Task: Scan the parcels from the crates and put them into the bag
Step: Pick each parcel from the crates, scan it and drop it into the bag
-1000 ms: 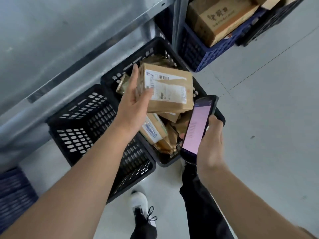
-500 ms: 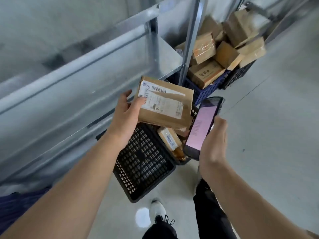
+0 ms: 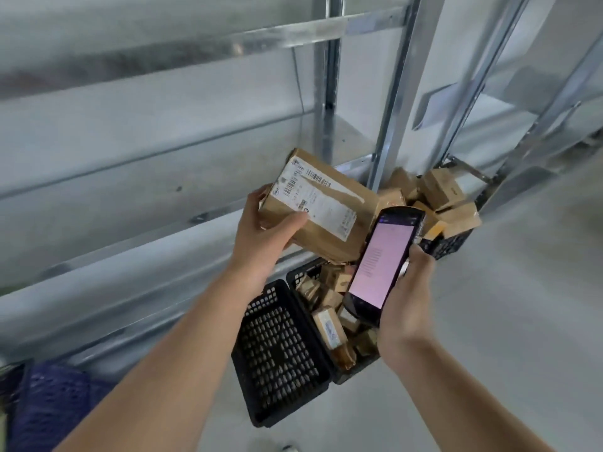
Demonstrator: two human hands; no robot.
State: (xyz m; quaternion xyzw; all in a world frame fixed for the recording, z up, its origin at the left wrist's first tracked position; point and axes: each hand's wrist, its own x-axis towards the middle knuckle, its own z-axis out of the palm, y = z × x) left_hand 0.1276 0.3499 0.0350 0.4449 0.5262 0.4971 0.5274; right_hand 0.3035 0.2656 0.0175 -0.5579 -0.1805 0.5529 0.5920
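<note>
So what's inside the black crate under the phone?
Small brown parcels are piled in the crate. The phone and right hand cover part of it, so what lies there is hidden.

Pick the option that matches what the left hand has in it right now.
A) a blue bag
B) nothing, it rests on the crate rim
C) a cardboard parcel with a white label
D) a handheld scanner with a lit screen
C: the left hand grips the cardboard parcel by its near end, white label facing up, while the scanner sits in the right hand.
</note>
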